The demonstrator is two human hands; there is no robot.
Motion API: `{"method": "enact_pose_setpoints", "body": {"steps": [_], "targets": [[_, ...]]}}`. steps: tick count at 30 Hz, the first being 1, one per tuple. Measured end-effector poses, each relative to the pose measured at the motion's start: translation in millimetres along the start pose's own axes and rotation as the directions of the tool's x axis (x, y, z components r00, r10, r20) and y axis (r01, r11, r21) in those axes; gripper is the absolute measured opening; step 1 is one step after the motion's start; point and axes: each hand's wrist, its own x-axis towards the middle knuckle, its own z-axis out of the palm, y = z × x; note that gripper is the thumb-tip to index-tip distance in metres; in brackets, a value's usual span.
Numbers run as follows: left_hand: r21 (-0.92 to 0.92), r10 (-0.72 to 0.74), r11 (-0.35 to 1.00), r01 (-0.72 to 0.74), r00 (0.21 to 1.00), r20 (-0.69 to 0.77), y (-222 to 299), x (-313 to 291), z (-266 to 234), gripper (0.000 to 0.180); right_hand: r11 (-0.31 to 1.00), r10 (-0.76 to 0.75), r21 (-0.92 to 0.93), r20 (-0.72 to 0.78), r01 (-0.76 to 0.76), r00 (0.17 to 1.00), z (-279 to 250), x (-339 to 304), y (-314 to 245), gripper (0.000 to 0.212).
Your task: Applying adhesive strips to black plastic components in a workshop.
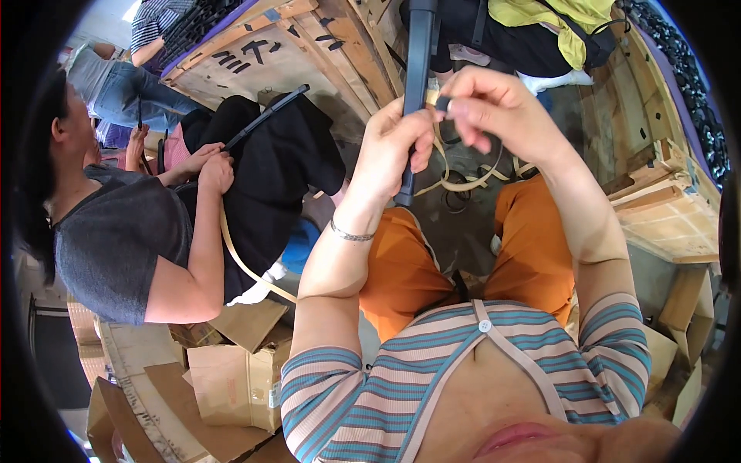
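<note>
My left hand [388, 147] is closed around a long dark grey plastic bar [417, 62], which stands nearly upright in view. Its lower end shows below my fist. Close beside it, my right hand [505, 108] pinches a small black piece [444, 103] between thumb and fingers, near the bar's right side. A bit of beige shows between the bar and this piece. Below my hands, a narrow beige strip [471, 185] hangs in loops over the floor between my knees; whether it joins the bar is hidden by my fingers.
At my left a seated person [139, 239] holds a similar dark bar [270, 116], with another beige strip [235, 251] trailing down. Wooden crates [340, 50] stand ahead; a crate on the right holds many black parts [691, 69]. Open cardboard boxes [231, 378] lie behind left.
</note>
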Motion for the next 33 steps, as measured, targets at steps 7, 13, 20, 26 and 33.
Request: {"method": "enact_pose_setpoints", "body": {"steps": [7,13,20,26,33], "targets": [[0.021,-0.018,1.0,0.016,0.996,0.084,-3.6,0.6,-4.9,0.039,0.995,0.007,-0.101,-0.126,-0.02,0.992,-6.0,8.2,9.3,0.015],[-0.005,0.018,1.0,-0.018,0.996,0.082,-3.9,0.1,-3.4,0.042,0.985,-0.003,-0.173,-0.137,-0.021,0.991,-3.2,10.2,14.2,0.016],[0.099,0.032,0.994,-0.035,0.999,0.034,-5.8,1.8,-4.1,0.039,0.989,-0.063,-0.143,-0.126,0.044,0.99,-1.5,11.7,20.9,0.014],[0.088,0.036,0.995,-0.036,0.999,0.007,-4.3,1.2,-2.0,0.039,0.993,0.014,-0.118,-0.155,-0.032,0.988,0.9,12.7,19.2,0.016],[-0.021,0.046,0.999,-0.046,0.999,-0.01,-5.3,0.9,-0.8,0.034,0.988,-0.018,-0.155,-0.162,-0.008,0.987,3.3,11.9,16.0,0.019]]}}
